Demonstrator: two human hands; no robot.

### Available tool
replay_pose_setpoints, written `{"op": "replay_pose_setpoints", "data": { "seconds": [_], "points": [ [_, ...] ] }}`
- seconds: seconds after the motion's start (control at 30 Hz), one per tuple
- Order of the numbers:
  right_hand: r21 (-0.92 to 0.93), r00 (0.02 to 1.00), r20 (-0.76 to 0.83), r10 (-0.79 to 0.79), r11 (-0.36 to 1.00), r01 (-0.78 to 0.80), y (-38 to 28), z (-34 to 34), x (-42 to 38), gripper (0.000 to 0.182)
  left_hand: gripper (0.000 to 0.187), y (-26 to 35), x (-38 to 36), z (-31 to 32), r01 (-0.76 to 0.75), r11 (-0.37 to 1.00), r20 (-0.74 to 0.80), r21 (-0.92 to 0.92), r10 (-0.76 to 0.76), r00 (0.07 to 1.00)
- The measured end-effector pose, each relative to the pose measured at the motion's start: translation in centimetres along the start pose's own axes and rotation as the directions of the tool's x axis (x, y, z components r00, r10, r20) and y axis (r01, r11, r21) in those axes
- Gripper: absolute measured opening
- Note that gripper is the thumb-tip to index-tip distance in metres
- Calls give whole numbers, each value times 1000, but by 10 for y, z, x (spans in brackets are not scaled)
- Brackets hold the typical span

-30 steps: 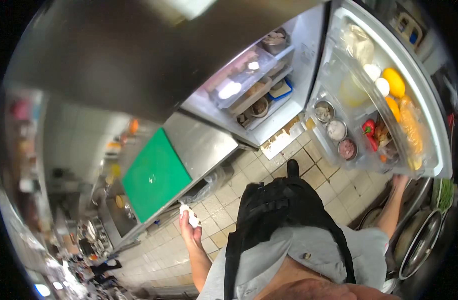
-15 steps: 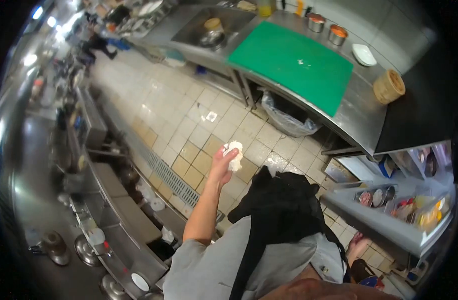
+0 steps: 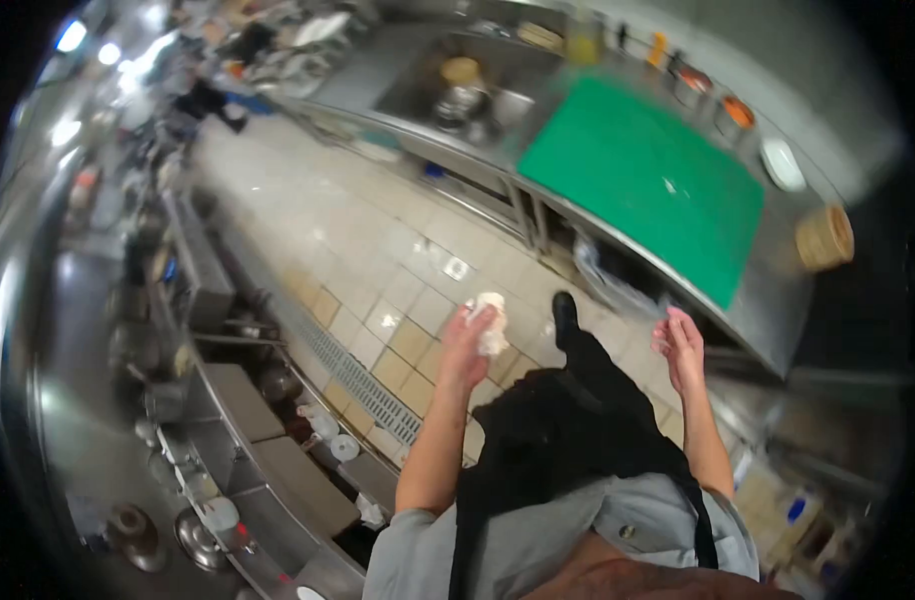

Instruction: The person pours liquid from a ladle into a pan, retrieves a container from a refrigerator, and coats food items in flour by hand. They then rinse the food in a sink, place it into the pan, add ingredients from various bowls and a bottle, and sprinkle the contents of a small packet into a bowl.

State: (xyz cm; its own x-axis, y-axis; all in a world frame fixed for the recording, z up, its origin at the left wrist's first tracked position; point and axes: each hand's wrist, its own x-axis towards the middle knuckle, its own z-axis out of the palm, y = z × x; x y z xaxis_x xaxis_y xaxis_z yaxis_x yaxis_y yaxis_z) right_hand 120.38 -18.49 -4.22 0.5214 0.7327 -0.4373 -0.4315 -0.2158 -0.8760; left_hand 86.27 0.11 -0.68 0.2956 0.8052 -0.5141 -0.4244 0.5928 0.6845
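Observation:
My left hand (image 3: 465,343) is closed around a crumpled white wad (image 3: 492,325), soft-looking and uneven, in front of my body and above the tiled floor (image 3: 403,290). Whether the wad is cloth, paper or dough I cannot tell. To the right, my right hand (image 3: 682,347) hangs close to the front edge of the steel counter (image 3: 768,335). Its fingers are loosely bent and apart, with nothing visible in them. A large green cutting board (image 3: 643,180) lies on that counter, with a small white scrap on it.
Behind the board stand metal containers of orange food (image 3: 735,117), a white dish (image 3: 782,165) and a bamboo steamer (image 3: 825,238). A sink (image 3: 408,90) holds bowls. Under the counter hangs a plastic-lined bin (image 3: 618,280). A floor drain grate (image 3: 363,385) runs beside the left-hand steel units.
The open refrigerator door with food containers at the right no longer shows. My right hand has come up and forward from beside it. The left hand still holds the white wad.

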Motion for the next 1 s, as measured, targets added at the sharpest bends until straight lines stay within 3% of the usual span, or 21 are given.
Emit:
{"op": "replay_pose_setpoints", "data": {
  "seconds": [0.17, 0.27, 0.3, 0.43, 0.47, 0.57, 0.77, 0.8, 0.87, 1.0],
  "points": [
    [54, 973, 231, 0, 998, -13, -26, 68, 94, 40, 33, 52, 27, 15, -125, 992, -57, 4, 125, 990],
    [-18, 936, 351, 19, 1000, -14, -58, 129, 151, 40, 29, 72, 34, -4, -204, 978, -174, -41, 194, 966],
    [-41, 921, 391, -3, 999, 21, -59, 148, 172, 40, 29, 81, 25, -15, -270, 960, -276, -78, 240, 931],
    [-96, 840, 541, 48, 995, 5, -91, 239, 221, 43, 26, 108, 30, -32, -292, 933, -410, -212, 186, 893],
    [-79, 788, 614, 52, 997, -4, -86, 216, 236, 43, 26, 78, 28, -10, -318, 930, -421, -184, 218, 880],
    [-116, 697, 710, 98, 993, -22, -87, 274, 248, 45, 26, 90, 35, -17, -342, 912, -476, -228, 202, 856],
    [-180, 548, 823, 150, 984, 1, -61, 405, 252, 50, 23, 149, 114, -54, -284, 941, -426, -187, 183, 886],
    [-191, 562, 811, 160, 982, -4, -55, 422, 254, 51, 23, 160, 132, -67, -222, 959, -376, -175, 144, 915],
    [-226, 559, 810, 178, 974, 17, -56, 458, 248, 52, 24, 181, 170, -97, -238, 964, -316, -119, 191, 929],
    [-198, 661, 733, 159, 980, -17, -53, 517, 248, 50, 31, 258, 232, -97, -168, 986, -164, 14, 168, 972]
  ]
}}
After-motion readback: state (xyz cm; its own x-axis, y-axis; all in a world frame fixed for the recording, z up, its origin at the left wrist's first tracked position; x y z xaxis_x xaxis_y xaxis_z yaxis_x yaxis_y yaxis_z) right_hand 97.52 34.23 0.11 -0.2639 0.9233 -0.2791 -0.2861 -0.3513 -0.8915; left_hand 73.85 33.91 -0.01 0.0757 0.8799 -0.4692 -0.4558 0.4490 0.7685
